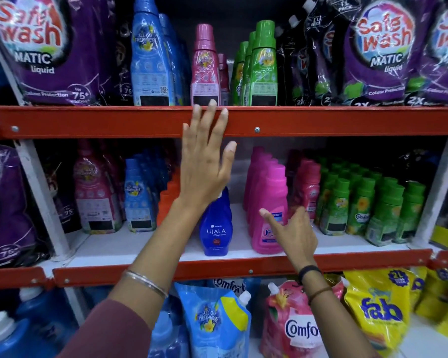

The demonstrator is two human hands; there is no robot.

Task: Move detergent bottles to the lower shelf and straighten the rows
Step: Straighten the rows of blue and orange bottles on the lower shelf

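Note:
My left hand (pixel 204 161) is raised with fingers spread, holding nothing; its fingertips overlap the red front rail of the upper shelf (pixel 321 121), just below a pink bottle (pixel 204 68). My right hand (pixel 292 233) hangs open in front of the middle shelf (pixel 130 244), beside the front bottle of a pink Vanish row (pixel 268 202). A blue Ujala bottle (pixel 216 226) stands alone at the shelf front between my two arms. On the upper shelf, blue bottles (pixel 150 55) and green bottles (pixel 261 65) flank the pink one.
Purple Safe Wash pouches (pixel 49 47) fill both ends of the upper shelf. The middle shelf also holds blue, orange and several green Comfort bottles (pixel 360 210). Below are Comfort refill pouches (pixel 212 324) and a yellow Fab pouch (pixel 380 308). White uprights (pixel 435 192) frame the bay.

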